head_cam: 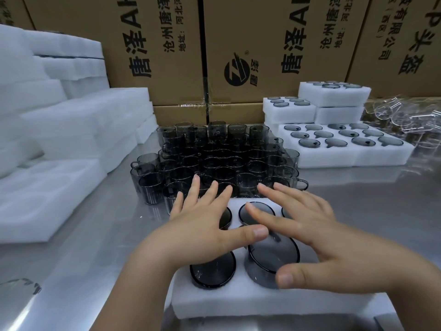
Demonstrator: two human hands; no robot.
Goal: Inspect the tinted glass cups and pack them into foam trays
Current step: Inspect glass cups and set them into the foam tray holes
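Note:
A white foam tray [238, 304] lies on the steel table right in front of me, with several tinted glass cups [213, 273] set into its holes. My left hand [198, 228] lies flat over the tray's left side, fingers straight and spread. Over the right side my right hand [307, 232] is spread the same way, its fingers above another cup [274, 256]. Neither hand grips anything. Just beyond the tray stands a dense cluster of loose tinted cups [214, 158], upright.
Packed foam trays [343, 142] with tinted cups are stacked at the right rear. Empty foam trays [52, 144] pile up along the left. Clear glass cups [405, 118] lie at the far right. Cardboard boxes [262, 44] wall off the back.

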